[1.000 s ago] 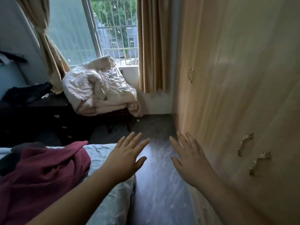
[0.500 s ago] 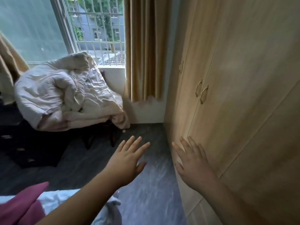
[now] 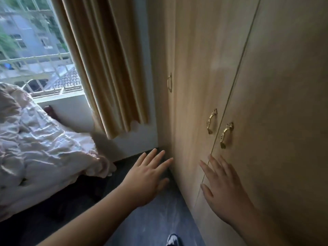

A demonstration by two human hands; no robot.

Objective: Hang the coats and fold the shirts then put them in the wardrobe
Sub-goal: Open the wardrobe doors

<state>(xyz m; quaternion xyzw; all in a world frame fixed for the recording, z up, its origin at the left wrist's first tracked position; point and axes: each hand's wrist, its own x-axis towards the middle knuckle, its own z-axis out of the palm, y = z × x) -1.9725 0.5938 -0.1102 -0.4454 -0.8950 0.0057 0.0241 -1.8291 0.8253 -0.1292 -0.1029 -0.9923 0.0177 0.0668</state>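
The view now faces the wardrobe (image 3: 266, 86), and the red garment and bed are gone from sight. The right hand (image 3: 225, 189) now sits just below the paired door handles (image 3: 218, 128), fingers spread.

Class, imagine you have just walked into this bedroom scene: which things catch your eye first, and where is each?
Two bare hands reach forward with fingers spread: the left hand over the dark floor, the right hand in front of the closed light wooden wardrobe on the right. Ornate brass door handles sit just above the right hand. At left, a crumpled pale pink quilt is heaped below the barred window.
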